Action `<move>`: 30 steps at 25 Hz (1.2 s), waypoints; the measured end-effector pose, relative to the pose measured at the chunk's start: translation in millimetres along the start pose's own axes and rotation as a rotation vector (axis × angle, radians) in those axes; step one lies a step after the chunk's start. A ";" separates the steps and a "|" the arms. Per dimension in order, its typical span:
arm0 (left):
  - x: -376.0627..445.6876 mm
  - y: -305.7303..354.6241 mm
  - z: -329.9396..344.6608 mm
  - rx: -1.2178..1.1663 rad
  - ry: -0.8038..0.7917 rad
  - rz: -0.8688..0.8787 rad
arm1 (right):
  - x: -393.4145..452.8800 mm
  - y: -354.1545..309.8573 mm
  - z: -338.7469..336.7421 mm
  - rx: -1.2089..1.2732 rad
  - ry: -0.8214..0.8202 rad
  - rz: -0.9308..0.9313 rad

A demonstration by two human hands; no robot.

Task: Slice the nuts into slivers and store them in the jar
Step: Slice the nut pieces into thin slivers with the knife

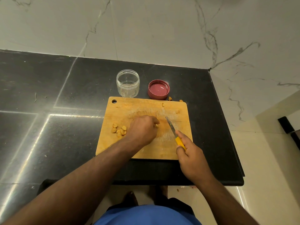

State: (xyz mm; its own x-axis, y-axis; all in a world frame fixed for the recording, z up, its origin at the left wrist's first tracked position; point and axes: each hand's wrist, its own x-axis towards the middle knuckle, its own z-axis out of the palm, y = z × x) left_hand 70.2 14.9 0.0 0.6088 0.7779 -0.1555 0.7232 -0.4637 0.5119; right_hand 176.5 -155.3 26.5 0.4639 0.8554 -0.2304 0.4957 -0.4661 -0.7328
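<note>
A wooden cutting board (170, 109) lies on the black counter. My left hand (142, 129) rests on the board's middle, fingers curled over a nut piece (156, 125) that barely shows at the fingertips. My right hand (191, 155) grips the yellow handle of a small knife (171, 127), whose blade points up and left, just right of the left hand. A pile of nut pieces (119, 129) sits on the board's left part. The clear jar (128, 83) stands open beyond the board, with nothing visible inside.
A pink-red lid (158, 89) lies upside down to the right of the jar. A few nut bits (170, 98) lie on the board's far edge and the counter. The counter's edge (227, 127) drops off to the right; marble wall stands behind.
</note>
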 end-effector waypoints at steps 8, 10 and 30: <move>5.3 -2.0 -10.7 0.213 -0.050 0.085 | -2.5 0.1 -1.6 0.017 -0.001 0.021; -4.4 4.7 -0.6 0.215 -0.027 0.141 | -2.3 0.2 -1.5 0.022 0.004 0.020; -22.8 -63.5 -67.1 -0.052 -0.044 -0.112 | -0.7 -10.2 11.7 0.024 -0.069 -0.049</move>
State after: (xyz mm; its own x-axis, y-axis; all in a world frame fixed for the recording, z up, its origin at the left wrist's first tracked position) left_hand -11.4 55.1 27.8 0.5397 0.8036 -0.2509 0.7703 -0.3510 0.5324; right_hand 162.6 -148.5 26.6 0.3872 0.8909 -0.2372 0.4987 -0.4188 -0.7589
